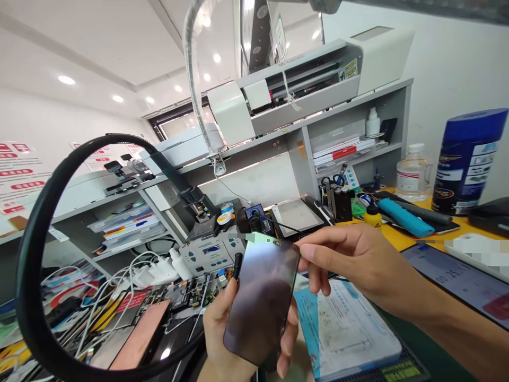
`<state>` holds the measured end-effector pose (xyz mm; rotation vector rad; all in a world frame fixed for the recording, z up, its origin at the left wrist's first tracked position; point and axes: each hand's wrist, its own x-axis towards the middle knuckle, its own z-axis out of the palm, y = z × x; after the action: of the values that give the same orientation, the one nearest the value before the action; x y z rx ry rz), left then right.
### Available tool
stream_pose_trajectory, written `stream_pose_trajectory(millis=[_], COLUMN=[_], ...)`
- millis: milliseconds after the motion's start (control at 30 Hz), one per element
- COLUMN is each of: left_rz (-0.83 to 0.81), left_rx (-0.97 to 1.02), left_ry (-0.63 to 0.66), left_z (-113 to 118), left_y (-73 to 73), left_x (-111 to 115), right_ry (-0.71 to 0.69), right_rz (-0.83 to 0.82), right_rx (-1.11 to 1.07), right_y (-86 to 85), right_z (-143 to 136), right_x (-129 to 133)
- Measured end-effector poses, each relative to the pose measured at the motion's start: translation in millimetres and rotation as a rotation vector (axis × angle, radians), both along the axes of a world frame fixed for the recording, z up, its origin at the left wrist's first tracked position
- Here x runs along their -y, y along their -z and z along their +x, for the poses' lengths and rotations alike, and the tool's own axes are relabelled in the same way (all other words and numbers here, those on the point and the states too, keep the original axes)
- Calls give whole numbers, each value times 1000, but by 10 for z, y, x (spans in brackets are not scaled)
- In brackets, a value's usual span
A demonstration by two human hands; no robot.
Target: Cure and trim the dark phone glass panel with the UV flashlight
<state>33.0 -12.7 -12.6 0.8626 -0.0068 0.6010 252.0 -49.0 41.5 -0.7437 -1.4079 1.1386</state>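
Observation:
A smartphone (262, 302) with a dark, glossy, reflective screen is held upright and slightly tilted in front of me. My left hand (226, 329) is closed around its lower half, thumb on the left edge and fingertips curling over the right edge. At the upper right corner, my right hand (338, 260) pinches the phone's edge between thumb and forefinger; the other fingers are loosely bent. Whether a thin film lies in that pinch cannot be seen. Just beyond the left thumb a short black rod-like thing (237, 264) sticks up. Under the hands lies a blue and white printed mat (350, 329).
A thick black hose (27, 254) loops on the left beside a control box (210, 257). Phone parts, cables and a pinkish phone panel (141, 334) crowd the left bench. Rightward are a phone showing a timer (449, 276), a blue can (469, 159) and a clear bottle (413, 172).

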Motion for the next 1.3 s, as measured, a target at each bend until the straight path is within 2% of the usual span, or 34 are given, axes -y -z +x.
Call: stream_pose_trajectory(millis=[333,533,767,1000,1167,1300], left_rz=[43,1,-1,-18,-7,-25], left_rx=[-7,-43,-98,-105,-92,-116], left_ry=[-4,-47,10,47,56,50], left_z=[-30,-109,-168,-129,-59,-58], left_y=[15,96,145,88,23,32], left_x=[-28,-43,-77,-70,-44,-38], right_ry=[-23,-48,-86,-172,-169,-188], right_rz=[-1,-4,-22,-25,-50,-46], right_rx=[21,51,96,67,85,81], right_y=[-12,-36,-39,-15,-47,-37], right_z=[12,31,88,127,128,139], right_x=[41,51,35,3,7,-1])
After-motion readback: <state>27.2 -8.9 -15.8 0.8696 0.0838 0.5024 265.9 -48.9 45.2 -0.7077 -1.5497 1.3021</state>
